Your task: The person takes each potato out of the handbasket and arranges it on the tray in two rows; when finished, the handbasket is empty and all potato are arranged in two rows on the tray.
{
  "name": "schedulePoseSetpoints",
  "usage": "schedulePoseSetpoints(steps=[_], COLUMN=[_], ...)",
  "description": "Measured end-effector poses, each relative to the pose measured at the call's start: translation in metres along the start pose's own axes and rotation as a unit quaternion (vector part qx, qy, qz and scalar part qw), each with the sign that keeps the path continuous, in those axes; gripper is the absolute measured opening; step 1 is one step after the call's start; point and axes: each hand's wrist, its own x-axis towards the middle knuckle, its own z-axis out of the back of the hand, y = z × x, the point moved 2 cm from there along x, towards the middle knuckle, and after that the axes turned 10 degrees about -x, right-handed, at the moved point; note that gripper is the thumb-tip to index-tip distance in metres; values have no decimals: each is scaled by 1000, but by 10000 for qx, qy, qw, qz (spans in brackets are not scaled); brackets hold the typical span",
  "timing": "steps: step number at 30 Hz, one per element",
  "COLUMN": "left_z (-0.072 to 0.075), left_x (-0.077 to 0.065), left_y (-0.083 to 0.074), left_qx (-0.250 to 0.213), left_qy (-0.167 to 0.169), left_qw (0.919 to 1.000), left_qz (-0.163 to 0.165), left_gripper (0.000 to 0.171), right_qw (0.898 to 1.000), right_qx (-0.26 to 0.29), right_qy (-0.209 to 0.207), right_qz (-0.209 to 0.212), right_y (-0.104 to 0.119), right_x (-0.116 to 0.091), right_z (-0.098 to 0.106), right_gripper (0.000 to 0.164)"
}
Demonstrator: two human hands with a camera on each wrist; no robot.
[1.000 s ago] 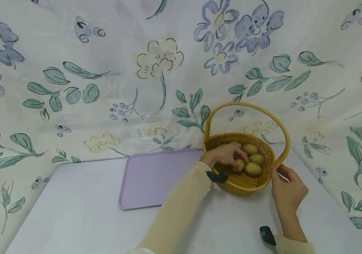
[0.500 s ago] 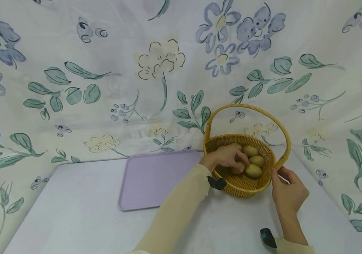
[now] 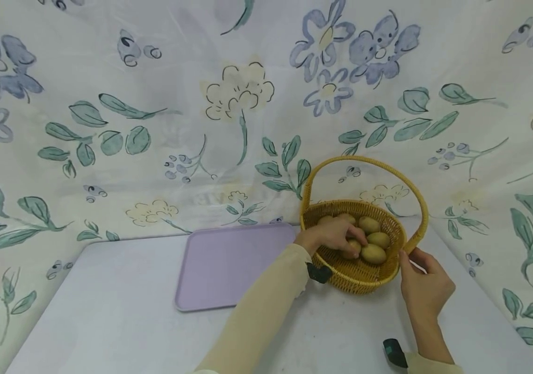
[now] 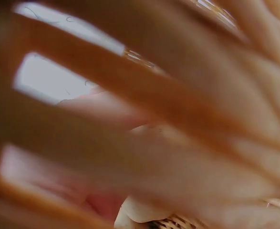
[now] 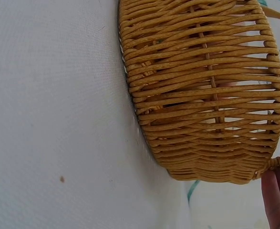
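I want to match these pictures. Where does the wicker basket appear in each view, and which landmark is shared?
Head: the wicker basket stands right of centre.
Left wrist: clear weave shows at the bottom edge, right of centre; blurred brown bands may be its near wall.
Right wrist: its woven side fills the upper right.
Shared landmark: the right hand at the handle's lower end, in head and right wrist; not discernible in left wrist.

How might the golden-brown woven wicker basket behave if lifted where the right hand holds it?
The basket is probably light for its size: gaps show between its strands. It would likely tip, since the right hand pinches only one side of its arched handle. The oval yellowish-brown pieces inside might then roll, being rounded.
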Motion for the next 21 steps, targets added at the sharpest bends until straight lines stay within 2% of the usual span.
schedulePoseSetpoints(steps=[13, 21], left_z=[2, 12], left_x=[-2, -18], left_y=[2, -10], left_qx=[76, -516], left_qy=[-215, -485], left_qw=[9996, 9975], left_qz=[170, 63], left_gripper=[28, 32], right_qw=[9999, 9997], right_qx=[57, 33], right_qy=[101, 161], right_qz=[-83, -155], right_y=[2, -1], right_x=[-3, -1], right_z=[0, 1], right_gripper=[23, 25])
